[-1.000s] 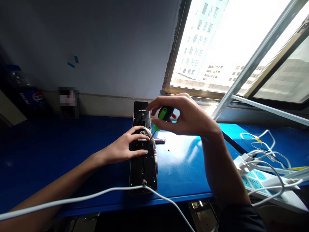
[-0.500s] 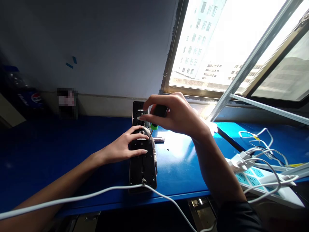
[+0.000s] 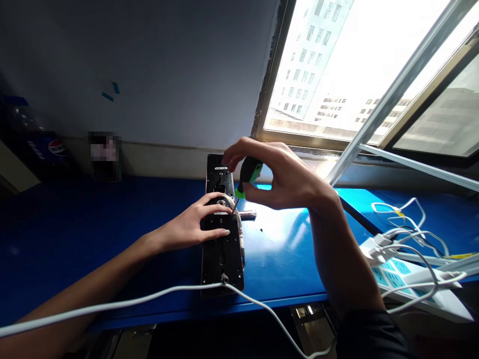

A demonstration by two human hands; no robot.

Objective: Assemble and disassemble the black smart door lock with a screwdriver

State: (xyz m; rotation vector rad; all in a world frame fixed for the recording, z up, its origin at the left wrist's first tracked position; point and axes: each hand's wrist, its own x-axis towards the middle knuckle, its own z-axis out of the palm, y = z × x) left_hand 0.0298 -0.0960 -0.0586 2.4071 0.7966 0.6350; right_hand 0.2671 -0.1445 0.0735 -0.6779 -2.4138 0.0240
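Note:
A long black panel (image 3: 221, 249) with screw holes, which looks like a lock body seen from its back, lies lengthwise on the blue tabletop. Across its middle rests my left hand (image 3: 189, 222), fingers spread and flat on the surface. My right hand (image 3: 288, 174) grips a screwdriver (image 3: 247, 172) with a black and green handle, held tilted above the panel. Its tip meets the panel's right edge, close to my left fingertips; the screw there is too small to see. A pale wrapped cable (image 3: 240, 232) runs along that same edge.
A small shiny packet (image 3: 247, 215) and a tiny dark piece (image 3: 261, 230) lie right of the panel. A white cord (image 3: 149, 297) crosses in front. On the right stands a power strip (image 3: 422, 289) with tangled cables. A Pepsi bottle (image 3: 48, 149) stands far left, and a window is behind.
My right fingers have shifted on the screwdriver: the thumb has drawn back to the right and more of the handle shows. My left hand stays in place on the panel.

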